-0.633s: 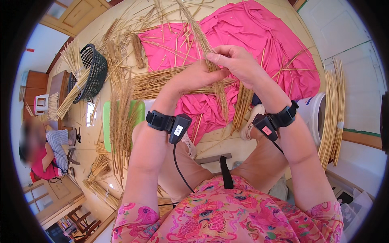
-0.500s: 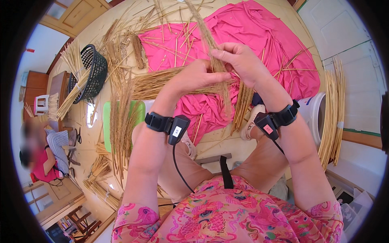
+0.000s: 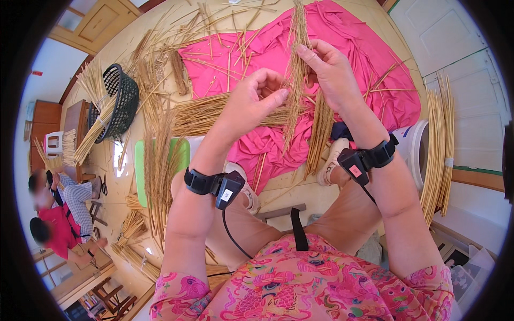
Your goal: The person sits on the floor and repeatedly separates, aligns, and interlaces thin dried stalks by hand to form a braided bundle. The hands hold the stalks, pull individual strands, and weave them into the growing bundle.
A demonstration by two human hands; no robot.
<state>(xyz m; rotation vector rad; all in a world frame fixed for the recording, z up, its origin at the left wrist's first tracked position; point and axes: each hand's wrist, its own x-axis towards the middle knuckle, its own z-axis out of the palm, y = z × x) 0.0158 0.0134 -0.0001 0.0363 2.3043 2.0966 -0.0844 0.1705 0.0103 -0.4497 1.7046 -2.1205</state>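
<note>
The left hand is letting go, its fingers curving open beside the grass. Now the right hand alone is pinching it over the pink cloth.

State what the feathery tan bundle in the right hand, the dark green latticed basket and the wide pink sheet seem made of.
Feathery tan bundle in the right hand: likely dried plant material, matte, with wispy fibres.
Dark green latticed basket: probably moulded plastic, smooth-looking, given its regular openings.
Wide pink sheet: apparently fabric, mostly matte, softly creased; fibre type unclear.
</note>
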